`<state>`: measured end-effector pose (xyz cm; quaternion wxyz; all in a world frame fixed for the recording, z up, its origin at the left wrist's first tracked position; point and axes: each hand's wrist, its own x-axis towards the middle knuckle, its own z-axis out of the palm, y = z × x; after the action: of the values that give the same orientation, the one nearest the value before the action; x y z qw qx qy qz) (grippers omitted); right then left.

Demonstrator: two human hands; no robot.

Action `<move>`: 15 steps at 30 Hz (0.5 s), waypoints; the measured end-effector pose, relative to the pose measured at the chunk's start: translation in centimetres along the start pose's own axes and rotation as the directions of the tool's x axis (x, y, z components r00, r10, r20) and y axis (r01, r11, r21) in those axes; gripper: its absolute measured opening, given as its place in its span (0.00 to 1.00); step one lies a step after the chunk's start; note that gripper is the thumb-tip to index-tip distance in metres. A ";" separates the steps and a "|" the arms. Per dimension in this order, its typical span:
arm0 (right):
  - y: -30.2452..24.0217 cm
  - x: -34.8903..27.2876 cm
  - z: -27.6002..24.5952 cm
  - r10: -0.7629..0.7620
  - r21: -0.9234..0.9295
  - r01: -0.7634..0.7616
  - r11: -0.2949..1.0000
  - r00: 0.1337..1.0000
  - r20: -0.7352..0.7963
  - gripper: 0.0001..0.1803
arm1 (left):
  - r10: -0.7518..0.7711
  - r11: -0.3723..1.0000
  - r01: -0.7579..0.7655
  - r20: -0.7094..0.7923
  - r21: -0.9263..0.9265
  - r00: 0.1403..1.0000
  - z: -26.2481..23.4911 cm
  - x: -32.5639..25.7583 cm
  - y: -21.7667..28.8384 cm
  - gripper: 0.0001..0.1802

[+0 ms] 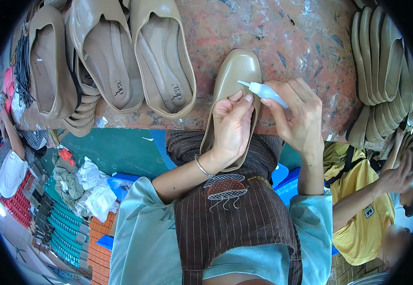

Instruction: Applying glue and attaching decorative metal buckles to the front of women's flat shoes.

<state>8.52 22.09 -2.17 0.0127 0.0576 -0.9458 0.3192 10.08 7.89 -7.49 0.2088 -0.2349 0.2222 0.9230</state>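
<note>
A beige slip-on shoe (237, 71) lies toe away from me, its front on the worktable and its heel end over my lap. My left hand (232, 126) reaches into the shoe opening and grips its upper near the front edge, thumb and fingers pressed together there. Between the thumb and fingers of my right hand (296, 111) is a small white squeeze bottle (269, 94) with a thin pointed nozzle. The nozzle points left, just above the shoe's upper, near my left fingertips. Whether it touches the shoe I cannot tell.
Several beige shoes (163, 61) stand along the left of the mottled red worktable (287, 38). Stacked shoes (382, 61) line the right edge. Another person in a yellow shirt (365, 213) is at the right. White crumpled bags (99, 194) lie below left, by orange crates (100, 247).
</note>
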 end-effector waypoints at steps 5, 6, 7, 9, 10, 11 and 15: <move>-0.1 0.0 -0.1 0.009 -0.002 -0.009 1.000 1.000 0.003 0.09 | 0.007 1.000 -0.007 -0.006 0.007 1.000 0.0 0.0 -0.1 0.06; -0.1 0.0 -0.1 0.010 -0.001 -0.010 1.000 1.000 0.003 0.09 | 0.008 1.000 -0.008 -0.009 0.005 1.000 0.0 0.0 0.0 0.06; -0.2 0.1 -0.1 0.004 -0.002 -0.004 1.000 1.000 0.008 0.09 | 0.008 1.000 -0.008 -0.011 0.003 1.000 0.0 0.0 0.0 0.06; -0.3 0.2 -0.1 -0.001 -0.001 0.001 1.000 1.000 0.012 0.09 | -0.002 1.000 0.003 -0.005 0.013 1.000 0.2 0.1 0.2 0.06; -0.4 0.3 -0.2 -0.001 0.006 0.001 1.000 1.000 0.012 0.08 | -0.013 1.000 0.013 0.004 0.021 1.000 0.3 0.1 0.2 0.06; -0.4 0.4 -0.2 -0.001 0.013 0.001 1.000 1.000 0.011 0.08 | -0.014 1.000 0.014 0.004 0.021 1.000 0.2 0.1 0.2 0.06; -0.3 0.3 -0.4 0.001 0.008 -0.002 1.000 1.000 0.020 0.08 | -0.015 1.000 0.015 0.008 -0.004 1.000 0.0 0.1 0.1 0.07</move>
<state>8.28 22.04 -1.66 0.0030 0.0600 -0.9447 0.3224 9.97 7.88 -7.49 0.2159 -0.2334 0.2177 0.9228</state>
